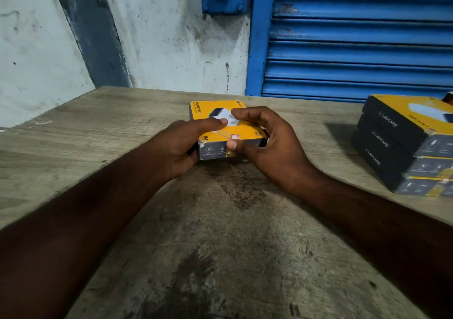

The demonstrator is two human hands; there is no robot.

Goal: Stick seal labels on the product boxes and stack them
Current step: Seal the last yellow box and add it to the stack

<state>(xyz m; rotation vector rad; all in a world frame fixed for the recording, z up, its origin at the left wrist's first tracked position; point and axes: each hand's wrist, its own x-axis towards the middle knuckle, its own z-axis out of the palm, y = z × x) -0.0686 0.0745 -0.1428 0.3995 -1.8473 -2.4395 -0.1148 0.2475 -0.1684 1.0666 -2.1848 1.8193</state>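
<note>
We grip a yellow product box (245, 132) over the middle of the wooden worktop (220, 232). Our left hand (181, 144) curls round its left end, thumb on top, and our right hand (264, 142) pinches its top and near side. A stack of three matching boxes (402, 147) stands at the right edge.

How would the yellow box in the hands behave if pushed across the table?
The yellow box probably slides, not rolls: it is flat and square-edged. Likely stiff and light: the left hand and right hand grip it without denting it.
</note>
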